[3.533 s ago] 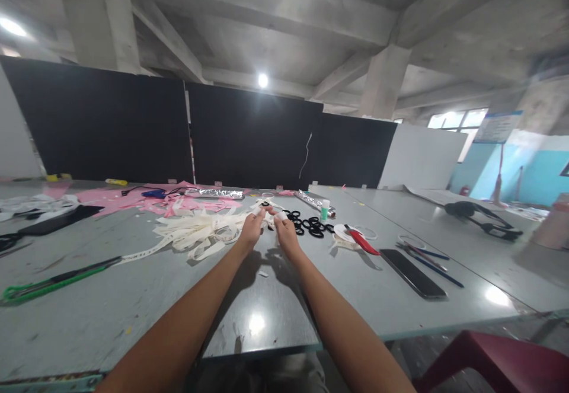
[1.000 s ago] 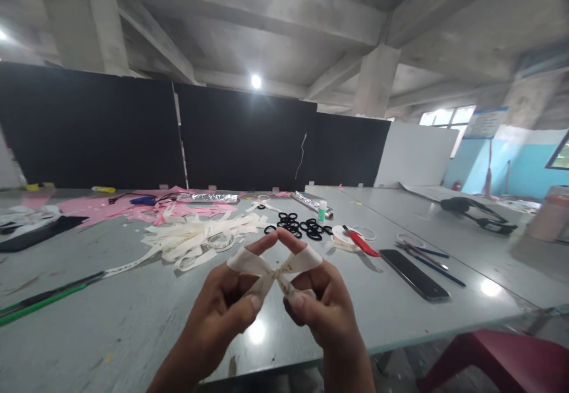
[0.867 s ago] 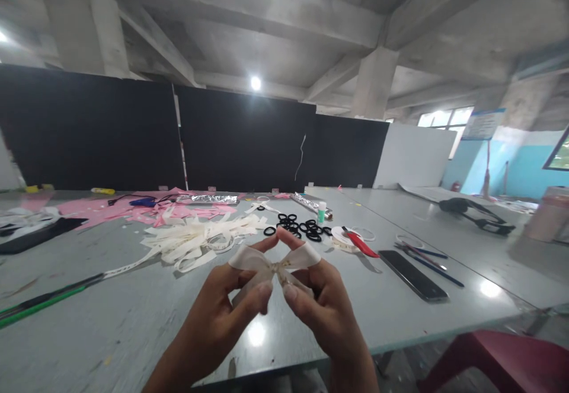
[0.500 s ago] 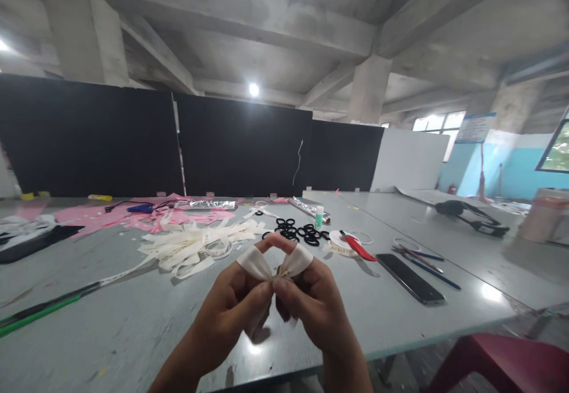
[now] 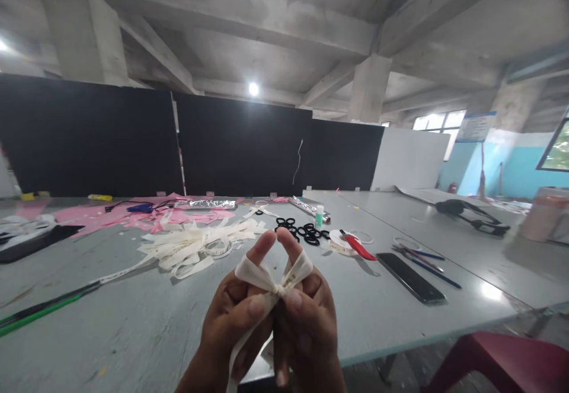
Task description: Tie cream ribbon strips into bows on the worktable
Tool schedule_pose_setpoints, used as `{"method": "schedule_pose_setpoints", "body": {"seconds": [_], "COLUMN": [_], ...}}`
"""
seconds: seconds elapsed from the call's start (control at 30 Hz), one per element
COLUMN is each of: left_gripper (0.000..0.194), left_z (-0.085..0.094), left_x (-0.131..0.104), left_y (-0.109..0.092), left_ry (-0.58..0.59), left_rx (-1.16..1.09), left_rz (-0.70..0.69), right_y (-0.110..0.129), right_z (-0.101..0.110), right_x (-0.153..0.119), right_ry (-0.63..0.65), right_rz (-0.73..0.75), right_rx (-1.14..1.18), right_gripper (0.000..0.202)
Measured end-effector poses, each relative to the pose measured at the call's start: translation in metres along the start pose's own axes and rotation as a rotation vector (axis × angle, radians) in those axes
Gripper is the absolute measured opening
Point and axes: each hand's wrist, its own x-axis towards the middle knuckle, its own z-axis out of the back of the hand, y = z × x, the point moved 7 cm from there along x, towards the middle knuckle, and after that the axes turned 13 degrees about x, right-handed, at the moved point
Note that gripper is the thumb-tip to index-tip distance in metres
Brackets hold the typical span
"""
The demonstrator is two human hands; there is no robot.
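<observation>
A white ribbon bow (image 5: 279,290) sits between my hands, its two loops raised and a small knot in the middle. My left hand (image 5: 235,316) grips the left loop, with the index finger through it and the thumb by the knot. The right loop is held the same way by my right hand (image 5: 311,316), thumb against the knot. One ribbon tail hangs down past my left fingers. Beyond my fingertips lie several black hair ties (image 5: 306,233). A pile of cut white ribbon strips (image 5: 191,245) spreads to the left.
Right of the hair ties are a ribbon roll (image 5: 341,242), a red-handled cutter (image 5: 361,247), a phone (image 5: 409,277) and pens (image 5: 429,262). A glue stick (image 5: 319,216) stands behind. Pink scraps (image 5: 111,215) lie back left; a red stool (image 5: 502,363) is front right.
Both index fingers have straightened upward and parted at the tips. The bow's loops have come upright, its knot has moved slightly lower, and a tail now shows below my left hand.
</observation>
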Motion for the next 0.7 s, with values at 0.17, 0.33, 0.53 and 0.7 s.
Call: {"method": "schedule_pose_setpoints", "body": {"seconds": [0.17,0.33,0.53,0.7], "left_gripper": [0.061,0.044,0.048,0.037], "left_z": [0.018,0.038,0.070,0.113], "left_x": [0.019,0.049,0.087,0.119], "left_y": [-0.008,-0.021,0.004,0.029], "left_ry": [-0.097,-0.193,-0.051,-0.106], "left_rx": [0.232,0.515,0.757,1.014], "left_rz": [-0.013,-0.067,0.025,0.052], "right_y": [0.018,0.031,0.054,0.055], "right_z": [0.018,0.043,0.104,0.173], "right_x": [0.023,0.063,0.116,0.138], "right_ry": [-0.021,-0.056,-0.359,-0.455], "right_rz": [0.084,0.213,0.403,0.357], "right_rx": [-0.262,-0.615,-0.811,-0.696], "right_gripper": [0.065,0.045,0.037,0.039]}}
